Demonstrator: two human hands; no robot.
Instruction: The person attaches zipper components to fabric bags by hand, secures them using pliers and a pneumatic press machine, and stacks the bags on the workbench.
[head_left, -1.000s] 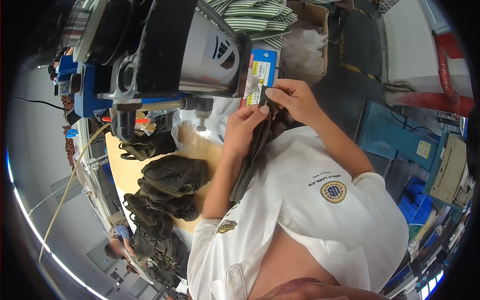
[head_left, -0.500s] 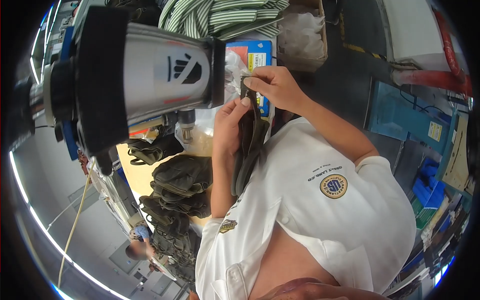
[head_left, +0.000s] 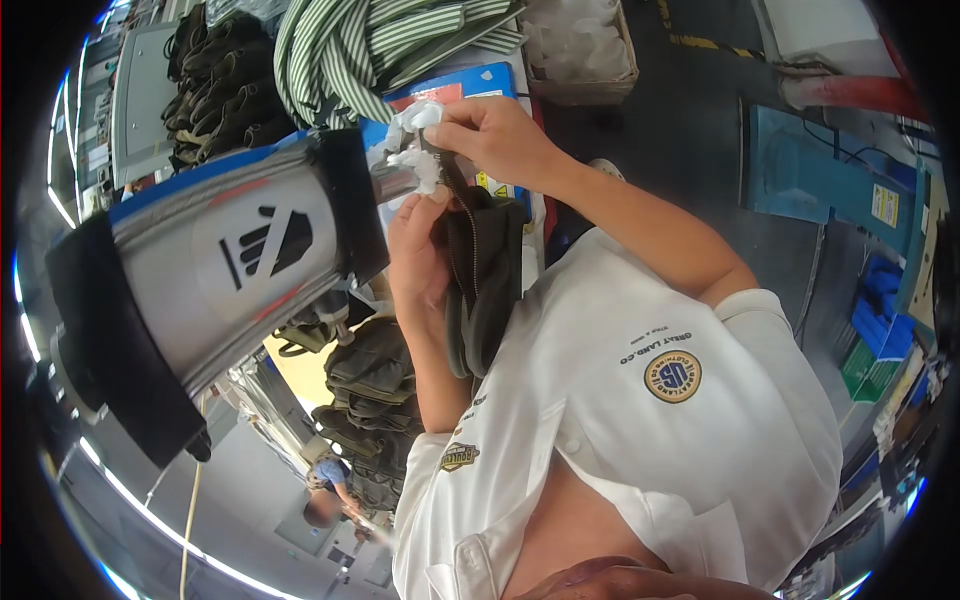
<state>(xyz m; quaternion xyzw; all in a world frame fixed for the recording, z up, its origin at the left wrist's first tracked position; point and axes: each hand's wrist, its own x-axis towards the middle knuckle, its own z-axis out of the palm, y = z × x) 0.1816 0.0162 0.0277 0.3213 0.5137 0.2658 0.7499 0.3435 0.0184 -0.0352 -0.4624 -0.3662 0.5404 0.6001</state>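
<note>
A dark olive fabric piece with a long metal zipper (head_left: 487, 255) hangs between my hands and down against my left forearm. My right hand (head_left: 490, 140) is closed, thumb and fingers pinching its upper end. My left hand (head_left: 418, 240) is closed at the left edge of the same end, thumb and fingertip pressed together. Crumpled white sheet material (head_left: 412, 135) lies right at the fingertips of both hands, touching the fabric end. Just left of them is the metal machine head (head_left: 240, 240) with a no-hand warning mark, its narrow end pointing at the white material.
Green-and-white striped fabric (head_left: 400, 40) lies at the top beside a blue panel (head_left: 490, 85). A carton of white pieces (head_left: 580, 50) stands to its right. Dark olive items (head_left: 370, 365) are piled below the machine, more (head_left: 220, 90) at upper left. Another person (head_left: 330, 480) is in the background.
My hands and the zippered fabric have moved left, up to the white material and the machine head. The view has shifted, bringing the upper-left pile into sight.
</note>
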